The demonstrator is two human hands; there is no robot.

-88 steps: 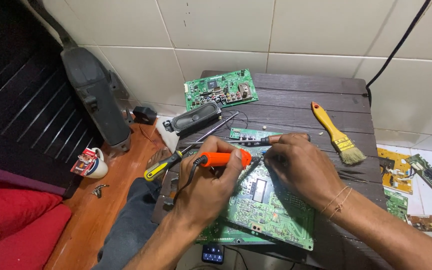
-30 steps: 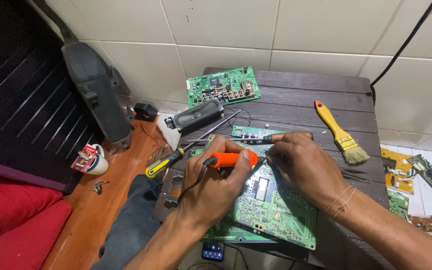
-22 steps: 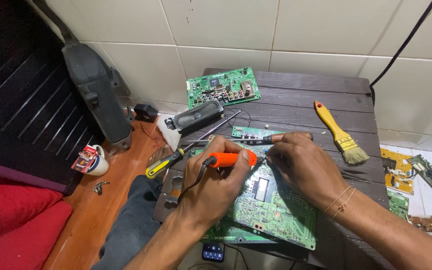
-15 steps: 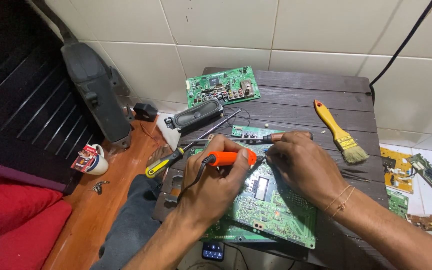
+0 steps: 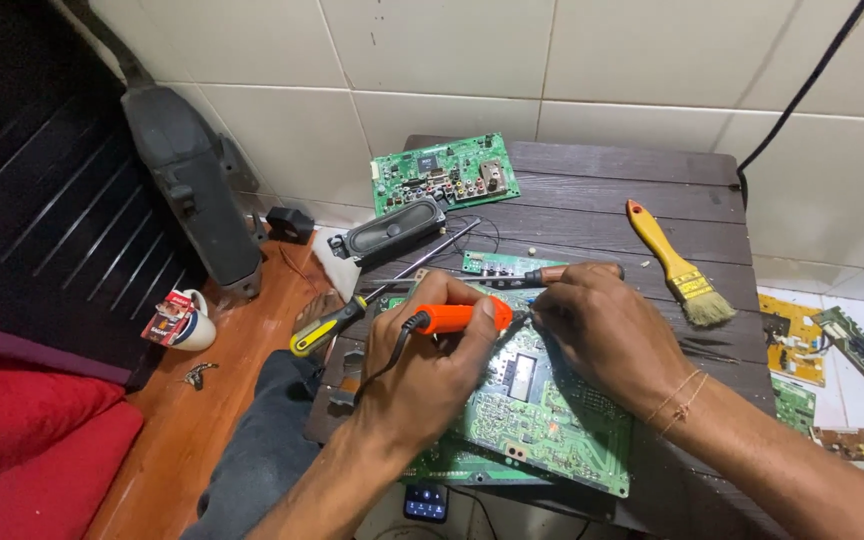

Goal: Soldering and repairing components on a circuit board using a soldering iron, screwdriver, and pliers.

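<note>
Left hand (image 5: 430, 352) at lower centre of the frame, closed around an orange soldering iron (image 5: 460, 317), the tip aimed to the right toward the other hand. Right hand (image 5: 607, 330) just right of it, fingers curled narrow and pinched near the iron's tip; what was between the fingertips could not be told. Also under the right hand's fingers a thin tool with a brown handle (image 5: 564, 272), lying flat and pointing left. Both hands rested over a large green circuit board (image 5: 542, 420), placed on the near part of a dark wooden table (image 5: 592, 205).

Left of the hands, a yellow-and-black screwdriver (image 5: 330, 327) lay slanted at the table's edge. In the upper centre, a smaller green circuit board (image 5: 444, 173), and just below it a black oblong speaker (image 5: 392, 229). At the right of the table, well apart from the hands, a paintbrush with a yellow handle (image 5: 677, 262). At the left of the frame, on a brown wooden floor, a small red-and-white cup (image 5: 182, 318).
</note>
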